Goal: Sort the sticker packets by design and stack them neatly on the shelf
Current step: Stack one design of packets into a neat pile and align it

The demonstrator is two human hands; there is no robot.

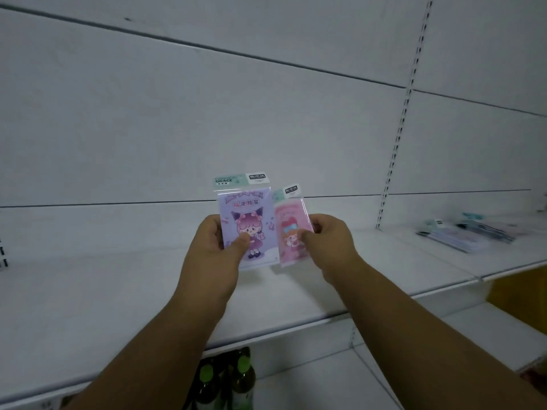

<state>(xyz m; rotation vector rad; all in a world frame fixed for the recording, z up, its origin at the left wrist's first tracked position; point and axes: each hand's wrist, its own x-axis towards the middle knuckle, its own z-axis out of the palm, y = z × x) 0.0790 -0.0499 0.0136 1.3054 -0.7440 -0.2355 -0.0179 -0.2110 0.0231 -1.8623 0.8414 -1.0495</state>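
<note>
Two packets held up over the shelf (118, 291): left hand (211, 253) has one packet (245, 223), right hand (328, 247) another (291, 232) just beside it. At three o'clock, a pile of packets (470, 233) lies on the shelf. At six o'clock, bottles (228, 380) stand underneath.

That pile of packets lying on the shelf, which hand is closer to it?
Right. The right hand, holding the pink packet, is closer to the pile. The left hand is farther.
</note>
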